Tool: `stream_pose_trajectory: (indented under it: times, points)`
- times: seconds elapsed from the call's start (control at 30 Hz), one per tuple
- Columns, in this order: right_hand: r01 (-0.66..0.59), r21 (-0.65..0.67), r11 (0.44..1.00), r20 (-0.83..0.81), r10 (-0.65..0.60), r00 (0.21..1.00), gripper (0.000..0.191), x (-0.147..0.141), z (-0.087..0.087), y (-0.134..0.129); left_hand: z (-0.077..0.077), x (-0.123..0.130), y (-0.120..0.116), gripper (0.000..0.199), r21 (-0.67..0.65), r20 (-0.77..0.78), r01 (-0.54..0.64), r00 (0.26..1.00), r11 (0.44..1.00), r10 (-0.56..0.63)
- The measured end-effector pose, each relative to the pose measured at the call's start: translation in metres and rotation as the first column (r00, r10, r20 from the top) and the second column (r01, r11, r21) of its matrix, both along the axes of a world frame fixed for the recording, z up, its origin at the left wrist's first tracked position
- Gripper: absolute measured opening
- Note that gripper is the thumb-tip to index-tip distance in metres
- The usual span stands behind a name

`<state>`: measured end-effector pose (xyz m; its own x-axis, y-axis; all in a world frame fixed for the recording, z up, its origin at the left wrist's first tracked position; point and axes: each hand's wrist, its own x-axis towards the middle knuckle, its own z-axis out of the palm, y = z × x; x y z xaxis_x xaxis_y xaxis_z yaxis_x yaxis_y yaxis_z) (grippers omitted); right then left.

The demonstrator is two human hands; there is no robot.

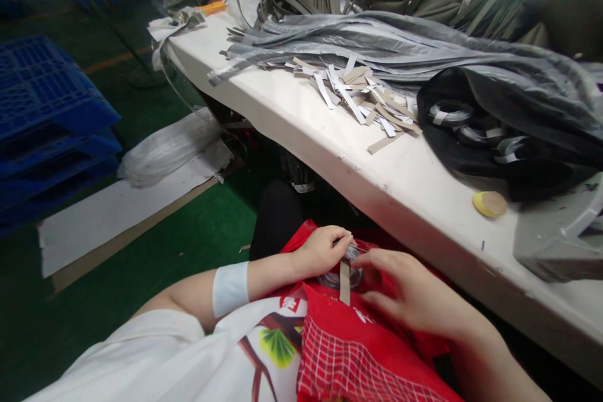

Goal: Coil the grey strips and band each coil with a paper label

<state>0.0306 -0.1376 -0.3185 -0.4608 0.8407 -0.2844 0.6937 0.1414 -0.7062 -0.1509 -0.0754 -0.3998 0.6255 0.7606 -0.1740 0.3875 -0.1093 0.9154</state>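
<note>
Over my lap, my left hand (325, 251) is closed on a coil of thin clear-grey cord (330, 279), its fingers bent at the coil's upper edge. A narrow beige strip (345, 282) hangs down across the coil. My right hand (393, 282) is at the coil's right side, with thumb and fingers spread apart and the fingertips close to the cord. Nothing shows between them. Beneath both hands lies a red apron (372, 345).
A white table (320, 144) runs along the right, bearing loose paper strips (353, 97), long grey strips (400, 44), a black bag (461, 132) with cord coils, and a yellow tape roll (490, 204). Blue pallets (47, 94) are stacked at left.
</note>
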Motion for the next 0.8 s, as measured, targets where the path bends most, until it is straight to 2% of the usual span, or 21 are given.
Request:
stream_pose_trajectory:
  times: [0.07, 0.13, 0.2, 0.3, 0.37, 0.5, 0.6, 0.67, 0.73, 0.8]
  points:
    - [-0.11, 0.066, 0.992, -0.012, 0.111, 0.994, 0.032, -0.01, 0.001, -0.008, -0.001, 0.0, 0.0, 0.03, -0.017, 0.005, -0.012, 1.0, 1.0, 0.012]
    - [-0.138, 0.148, 0.979, -0.007, 0.141, 0.99, 0.023, -0.015, -0.003, -0.01, 0.0, 0.0, 0.0, 0.029, -0.016, 0.012, -0.021, 1.0, 1.0, 0.022]
    - [-0.025, 0.217, 0.976, -0.019, 0.03, 0.999, 0.021, -0.015, -0.01, -0.008, 0.003, -0.001, 0.0, 0.028, -0.003, 0.027, -0.023, 0.999, 1.0, 0.023]
    - [0.279, 0.226, 0.933, -0.084, -0.267, 0.96, 0.018, -0.005, -0.024, 0.003, 0.009, -0.002, -0.001, 0.032, 0.042, 0.068, 0.004, 0.998, 0.999, -0.007]
    - [0.407, 0.167, 0.898, -0.129, -0.389, 0.912, 0.018, 0.002, -0.034, 0.011, 0.011, -0.003, -0.002, 0.032, 0.086, 0.098, 0.027, 0.995, 0.996, -0.036]
    - [0.502, -0.074, 0.861, -0.211, -0.506, 0.836, 0.034, 0.009, -0.055, 0.022, 0.013, -0.003, -0.004, 0.024, 0.105, 0.108, 0.026, 0.993, 0.994, -0.037]
    - [0.493, -0.348, 0.797, -0.281, -0.591, 0.757, 0.052, 0.007, -0.071, 0.024, 0.012, -0.002, -0.004, 0.021, 0.101, 0.098, 0.028, 0.994, 0.995, -0.038]
    - [0.448, -0.469, 0.761, -0.334, -0.623, 0.708, 0.054, 0.003, -0.079, 0.023, 0.012, -0.002, -0.004, 0.021, 0.113, 0.107, 0.041, 0.993, 0.993, -0.053]
    - [0.446, -0.489, 0.75, -0.368, -0.64, 0.674, 0.049, -0.001, -0.082, 0.021, 0.012, -0.003, -0.005, 0.023, 0.123, 0.119, 0.061, 0.99, 0.991, -0.076]
    - [0.494, -0.429, 0.756, -0.371, -0.646, 0.667, 0.043, -0.005, -0.08, 0.018, 0.012, -0.004, -0.005, 0.025, 0.132, 0.125, 0.058, 0.989, 0.99, -0.075]
